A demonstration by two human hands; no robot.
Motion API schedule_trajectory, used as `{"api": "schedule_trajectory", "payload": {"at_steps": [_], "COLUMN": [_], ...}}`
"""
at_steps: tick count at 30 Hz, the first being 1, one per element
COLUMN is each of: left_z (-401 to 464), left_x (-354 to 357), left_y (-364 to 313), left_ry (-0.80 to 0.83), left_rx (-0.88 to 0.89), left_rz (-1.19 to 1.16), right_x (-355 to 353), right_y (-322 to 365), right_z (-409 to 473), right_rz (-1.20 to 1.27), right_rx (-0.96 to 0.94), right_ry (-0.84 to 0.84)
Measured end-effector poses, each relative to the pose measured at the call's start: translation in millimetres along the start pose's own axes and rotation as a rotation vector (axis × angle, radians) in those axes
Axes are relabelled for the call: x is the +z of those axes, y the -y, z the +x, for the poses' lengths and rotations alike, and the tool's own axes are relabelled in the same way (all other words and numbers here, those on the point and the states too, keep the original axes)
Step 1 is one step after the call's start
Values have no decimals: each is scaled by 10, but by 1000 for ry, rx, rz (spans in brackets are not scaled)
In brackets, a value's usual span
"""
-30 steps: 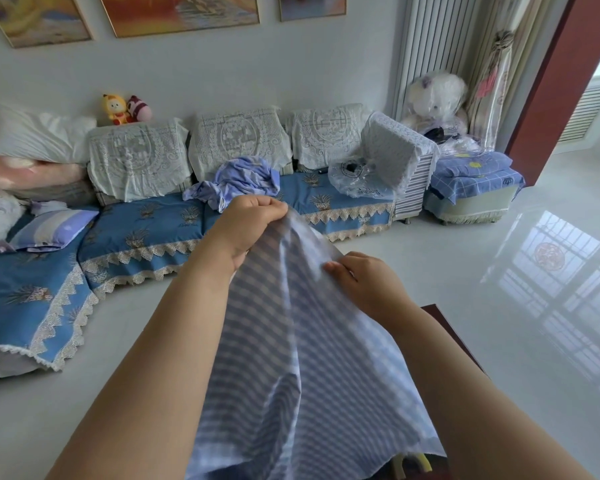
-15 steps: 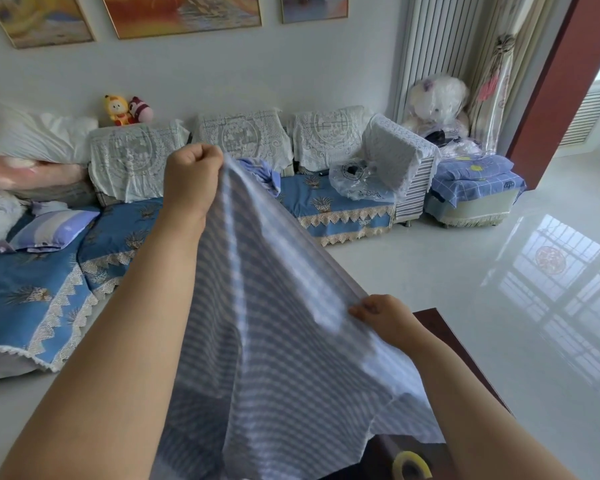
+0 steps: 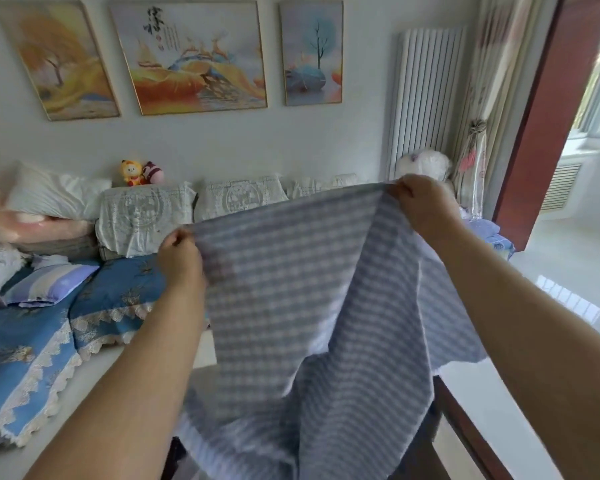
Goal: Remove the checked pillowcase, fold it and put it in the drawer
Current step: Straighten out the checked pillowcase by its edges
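Checked pillowcase [image 3: 291, 306] held up in the air in front of the person, spread out, its lower part hanging in folds over a dark wooden tabletop [image 3: 465, 420]. Left hand [image 3: 181, 258] pinches the top edge at the left corner; right hand [image 3: 423, 206] grips the top edge at the right corner, higher. Hands well apart, the edge between them stretched taut. Behind the pillowcase: sofa [image 3: 111, 299] with blue lace-trimmed covers, striped pillow [image 3: 49, 284] on its seat, two small plush toys [image 3: 141, 172] on its backrest, three paintings [image 3: 191, 57] above it.
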State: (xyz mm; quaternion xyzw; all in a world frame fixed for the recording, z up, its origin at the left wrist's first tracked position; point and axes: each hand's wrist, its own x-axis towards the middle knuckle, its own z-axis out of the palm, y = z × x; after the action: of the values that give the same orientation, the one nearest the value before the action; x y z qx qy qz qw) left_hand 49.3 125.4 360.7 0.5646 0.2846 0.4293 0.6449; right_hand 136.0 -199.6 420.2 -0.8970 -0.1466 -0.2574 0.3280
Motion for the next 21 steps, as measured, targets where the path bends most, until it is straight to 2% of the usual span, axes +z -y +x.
{"api": "schedule_trajectory", "payload": {"at_steps": [2,5,8,11,14,19,21], "left_z": [37,270,422,455,560,647,687], "left_x": [-7,-68,-20,35,-23,-198,-282], "left_y": [-161,-627,-1058,-1116,-935,-683,-647], "left_ry": [-6,-117,-158,-110,-58,7,29], "left_rx": [46,254,458,517,433,163,93], "left_rz": [-56,-81,-25,43,44,14,9], "right_x": [-229,-206,82,242,197,-86,-130], "right_y": [189,250,131,75,75,320,394], "right_z": [211,242,90,-51,-17,56,57], "right_rz": [-19,-134,86,177,88,39,25], "right_rx": [-94,-162,-102,1,23,-68,-77], "right_ry": [-14,84,139,145,194,196,250]}}
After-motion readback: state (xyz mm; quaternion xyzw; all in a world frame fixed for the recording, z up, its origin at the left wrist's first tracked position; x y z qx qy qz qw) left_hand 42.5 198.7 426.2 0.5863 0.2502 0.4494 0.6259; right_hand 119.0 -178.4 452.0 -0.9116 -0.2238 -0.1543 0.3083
